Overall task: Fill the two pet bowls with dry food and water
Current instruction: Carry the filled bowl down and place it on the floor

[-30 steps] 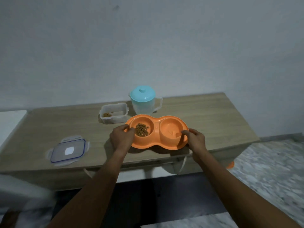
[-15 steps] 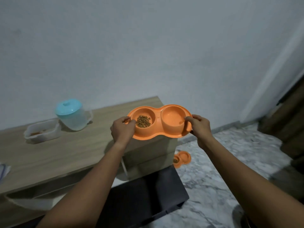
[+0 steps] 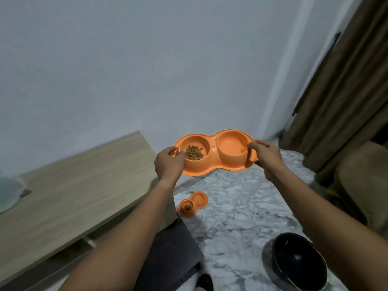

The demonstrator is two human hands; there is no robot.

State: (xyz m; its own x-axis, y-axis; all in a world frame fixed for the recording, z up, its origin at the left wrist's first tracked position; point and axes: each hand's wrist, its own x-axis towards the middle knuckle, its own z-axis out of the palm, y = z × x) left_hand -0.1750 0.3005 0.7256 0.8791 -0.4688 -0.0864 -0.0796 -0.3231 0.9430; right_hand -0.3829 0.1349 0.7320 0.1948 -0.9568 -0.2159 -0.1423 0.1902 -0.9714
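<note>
While both hands grip opposite ends, left hand [image 3: 169, 162] and right hand [image 3: 267, 156] hold the orange double bowl [image 3: 214, 153] in mid-air above the marble floor [image 3: 235, 208], kibble [image 3: 194, 152] in one cup; a tilt could spill food or water.

Open marble floor [image 3: 237, 208] lies beneath the raised double bowl [image 3: 214, 153]. Obstacles on it: a second orange double bowl [image 3: 192, 203] just beside the counter [image 3: 69, 198] end, a dark mat [image 3: 170, 257], a black round object [image 3: 298, 261]. Curtain [image 3: 344, 85] and an armchair [image 3: 363, 181] close the right side.
</note>
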